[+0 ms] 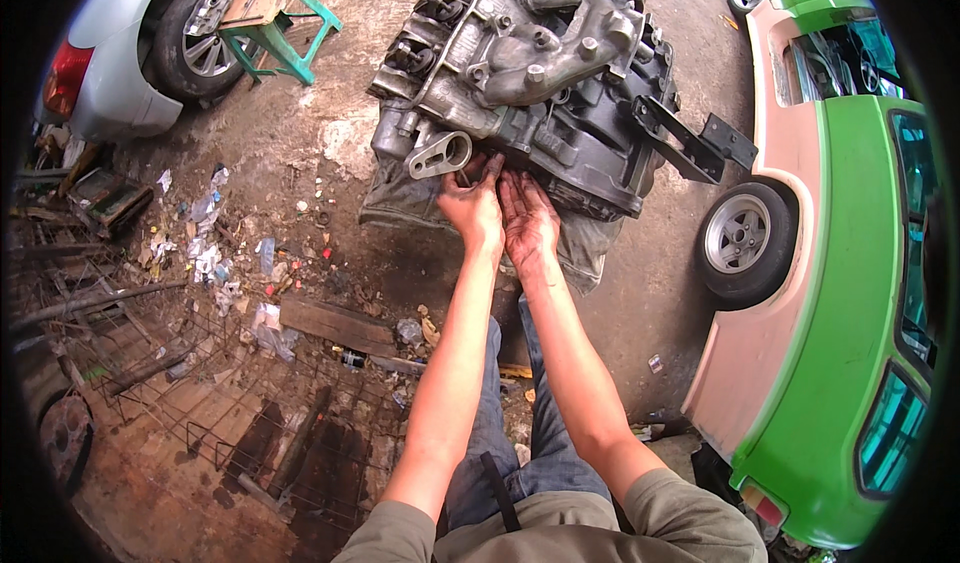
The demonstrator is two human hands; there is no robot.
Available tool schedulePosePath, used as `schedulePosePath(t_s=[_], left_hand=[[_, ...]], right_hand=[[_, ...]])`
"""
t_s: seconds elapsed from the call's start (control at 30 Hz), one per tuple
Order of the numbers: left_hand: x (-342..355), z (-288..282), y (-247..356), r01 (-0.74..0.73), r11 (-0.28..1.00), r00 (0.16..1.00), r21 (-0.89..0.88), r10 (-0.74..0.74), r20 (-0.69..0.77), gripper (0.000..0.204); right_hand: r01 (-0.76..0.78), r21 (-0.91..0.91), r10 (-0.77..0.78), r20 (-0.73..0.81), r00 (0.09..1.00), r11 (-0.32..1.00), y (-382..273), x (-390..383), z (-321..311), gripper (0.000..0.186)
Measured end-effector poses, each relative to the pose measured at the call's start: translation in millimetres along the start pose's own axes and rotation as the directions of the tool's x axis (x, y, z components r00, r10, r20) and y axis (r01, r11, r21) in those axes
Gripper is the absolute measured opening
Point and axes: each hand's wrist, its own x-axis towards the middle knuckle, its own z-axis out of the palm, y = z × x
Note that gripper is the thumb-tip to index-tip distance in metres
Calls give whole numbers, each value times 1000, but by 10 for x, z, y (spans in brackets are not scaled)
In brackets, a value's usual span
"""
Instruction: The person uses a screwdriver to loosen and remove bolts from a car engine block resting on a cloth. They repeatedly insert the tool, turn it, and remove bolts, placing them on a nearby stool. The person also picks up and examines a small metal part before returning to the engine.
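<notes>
A greasy grey metal car engine point(545, 88) stands in front of me, with its cast manifold point(560, 58) on top. Both my arms reach to its near lower edge. My left hand point(474, 206) is closed there beside a round metal outlet point(440, 155); its fingers are curled and partly in shadow, and what they grip does not show. Right beside it, my right hand point(529, 221) is palm up and open, its blackened fingers stretched against the engine's underside. Under the engine lies a dark, dirty cloth or sheet point(398, 203).
A green and pink car point(830, 263) stands close on the right; a black bracket point(695, 143) juts from the engine toward it. Behind left are a silver car point(115, 63) and a green-legged stool point(290, 48). Litter, a wooden plank point(338, 326) and wire mesh point(225, 413) cover the left ground.
</notes>
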Motion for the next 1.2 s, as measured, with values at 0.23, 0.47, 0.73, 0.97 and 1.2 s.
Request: schedulePosePath(t_s=[0.23,0.47,0.73,0.97,1.2], left_hand=[[31,5,7,3,1000,1000,-31,-4,-20,35],[25,11,-22,-28,998,1000,-54,28,-2,33],[61,-27,-30,28,999,999,25,-27,-39,32],[86,-34,-32,0,998,999,68,3,-34,32],[79,0,-21,-46,999,999,27,47,-26,33]], right_hand=[[9,14,-9,2,1000,1000,-17,12,-20,28],[6,-13,-6,1,1000,1000,-48,2,-2,28],[15,-38,-15,-6,1000,999,-46,-40,26,31],[25,-49,-24,11,1000,999,-57,-52,15,31],[37,-59,-37,1,999,998,-39,3,1,27]])
